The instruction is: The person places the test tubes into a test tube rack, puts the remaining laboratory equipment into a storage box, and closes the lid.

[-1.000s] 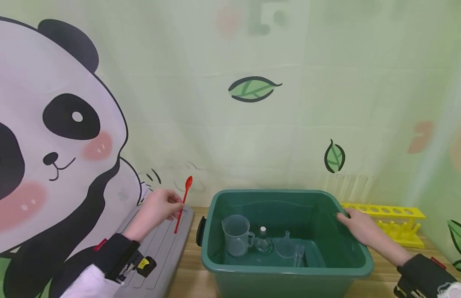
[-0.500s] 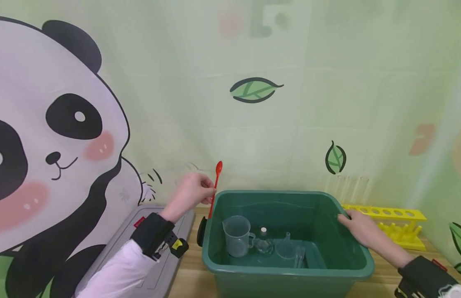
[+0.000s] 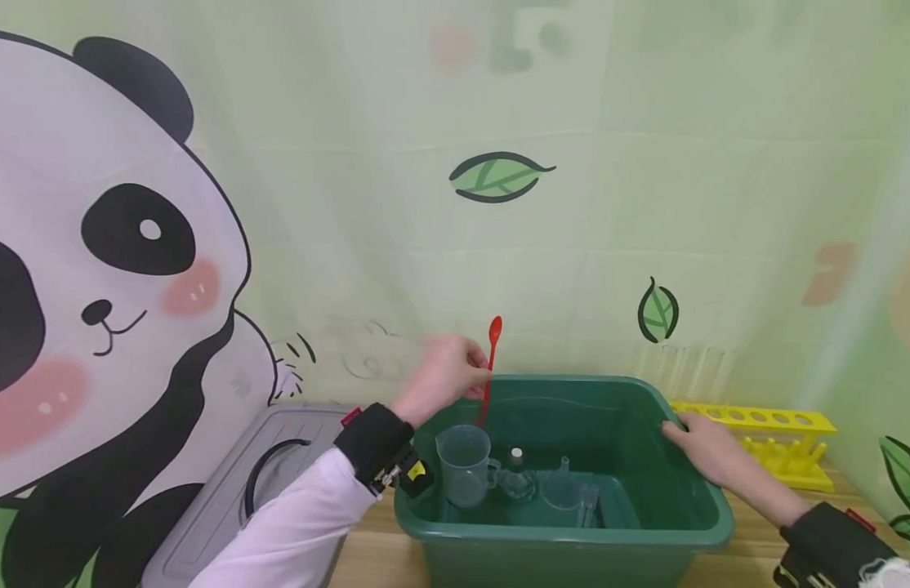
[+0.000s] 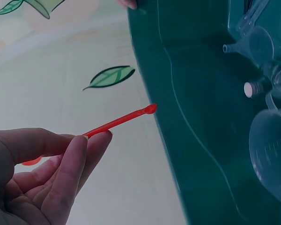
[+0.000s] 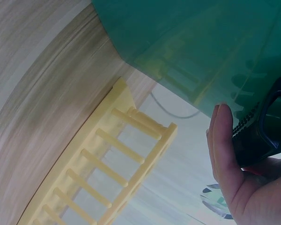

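Note:
In the head view my left hand (image 3: 446, 371) pinches a long, thin red spoon (image 3: 495, 329) over the back left of a green plastic tub (image 3: 565, 535). The spoon's bowl points up and its handle end hangs down inside the tub. In the left wrist view, thumb and fingertips hold the red handle (image 4: 119, 122). My right hand (image 3: 708, 447) grips the tub's right rim, at the black side handle (image 5: 253, 150) seen in the right wrist view. Inside the tub are a clear measuring jug (image 3: 466, 465), a white-capped bottle (image 3: 517, 482), a funnel (image 3: 563, 488) and small clear pieces (image 3: 589, 505).
A yellow test tube rack (image 3: 793, 478) with several clear tubes (image 3: 690, 371) stands right of the tub. Left of it lies a grey lid (image 3: 220, 506) with a black handle (image 3: 260, 478). A panda-printed cloth (image 3: 396, 245) hangs behind the wooden table (image 3: 374, 547).
My left hand has carried the red spoon rightward, from above the grey lid, past the tub's left rim, to over the tub. My right hand has stayed on the rim.

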### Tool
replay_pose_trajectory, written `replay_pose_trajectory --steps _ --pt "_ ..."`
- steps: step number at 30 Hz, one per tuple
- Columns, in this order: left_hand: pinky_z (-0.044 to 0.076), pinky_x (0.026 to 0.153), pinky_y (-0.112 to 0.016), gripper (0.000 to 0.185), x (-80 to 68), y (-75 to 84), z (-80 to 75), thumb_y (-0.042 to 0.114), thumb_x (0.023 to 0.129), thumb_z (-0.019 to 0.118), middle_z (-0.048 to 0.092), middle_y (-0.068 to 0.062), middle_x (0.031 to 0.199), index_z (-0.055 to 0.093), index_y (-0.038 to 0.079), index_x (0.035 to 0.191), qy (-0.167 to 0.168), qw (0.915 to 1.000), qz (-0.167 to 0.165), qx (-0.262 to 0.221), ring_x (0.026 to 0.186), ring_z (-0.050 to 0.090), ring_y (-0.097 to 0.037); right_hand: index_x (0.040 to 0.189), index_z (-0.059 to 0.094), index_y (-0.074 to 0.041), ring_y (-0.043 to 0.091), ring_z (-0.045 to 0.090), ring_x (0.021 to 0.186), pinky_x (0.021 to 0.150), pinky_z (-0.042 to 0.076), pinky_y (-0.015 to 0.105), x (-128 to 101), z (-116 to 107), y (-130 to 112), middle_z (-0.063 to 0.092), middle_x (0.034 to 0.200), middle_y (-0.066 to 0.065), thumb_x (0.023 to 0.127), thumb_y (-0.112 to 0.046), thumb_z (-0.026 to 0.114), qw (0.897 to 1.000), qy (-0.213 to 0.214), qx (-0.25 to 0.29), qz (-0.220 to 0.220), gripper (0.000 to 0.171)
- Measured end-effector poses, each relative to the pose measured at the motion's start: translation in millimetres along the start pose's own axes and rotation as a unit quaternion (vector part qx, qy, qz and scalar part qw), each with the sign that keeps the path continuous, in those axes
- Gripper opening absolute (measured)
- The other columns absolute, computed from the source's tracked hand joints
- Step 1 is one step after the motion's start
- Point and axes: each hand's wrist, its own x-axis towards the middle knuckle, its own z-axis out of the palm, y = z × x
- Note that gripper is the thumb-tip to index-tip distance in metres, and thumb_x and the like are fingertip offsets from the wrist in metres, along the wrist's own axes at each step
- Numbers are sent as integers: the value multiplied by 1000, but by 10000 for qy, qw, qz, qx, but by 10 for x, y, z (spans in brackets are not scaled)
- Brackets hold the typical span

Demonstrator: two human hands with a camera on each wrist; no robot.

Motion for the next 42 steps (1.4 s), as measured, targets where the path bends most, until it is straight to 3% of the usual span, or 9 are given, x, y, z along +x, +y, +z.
replay_pose_trajectory --steps 14,23,29,37,42 --pt "50 51 -24 8 130 29 395 -4 80 65 60 -8 67 59 -3 76 -248 9989 277 -298 54 61 -19 105 52 12 20 56 70 63 50 37 14 -3 14 60 83 8 97 -22 39 10000 20 -55 45 37" --pt "50 50 -25 10 221 -5 743 -2 80 66 61 -7 64 60 -3 72 -606 9961 201 -616 51 59 -15 102 54 11 21 55 72 64 49 40 13 6 6 60 83 9 96 -21 40 9997 140 -98 -166 35" --pt "51 52 -26 11 255 -23 958 -3 80 65 61 -8 64 58 -3 73 -909 9928 -14 -780 55 61 -21 105 53 12 20 55 70 63 50 38 12 -3 12 60 84 10 96 -20 40 9999 122 -38 -67 36" --pt "52 55 -30 13 303 -25 1154 -4 81 64 63 -12 68 54 -3 73 -1438 9789 -377 -1403 61 63 -27 108 51 14 22 56 73 65 50 39 23 -3 23 61 88 12 96 -21 40 9999 115 -56 -80 38" --pt "52 57 -34 8 341 -50 1284 -6 79 64 64 -16 70 59 -10 76 -1684 9648 -699 -1896 65 64 -29 107 52 14 23 57 75 66 49 42 10 -5 34 61 88 12 96 -21 39 9998 144 -57 -152 38"
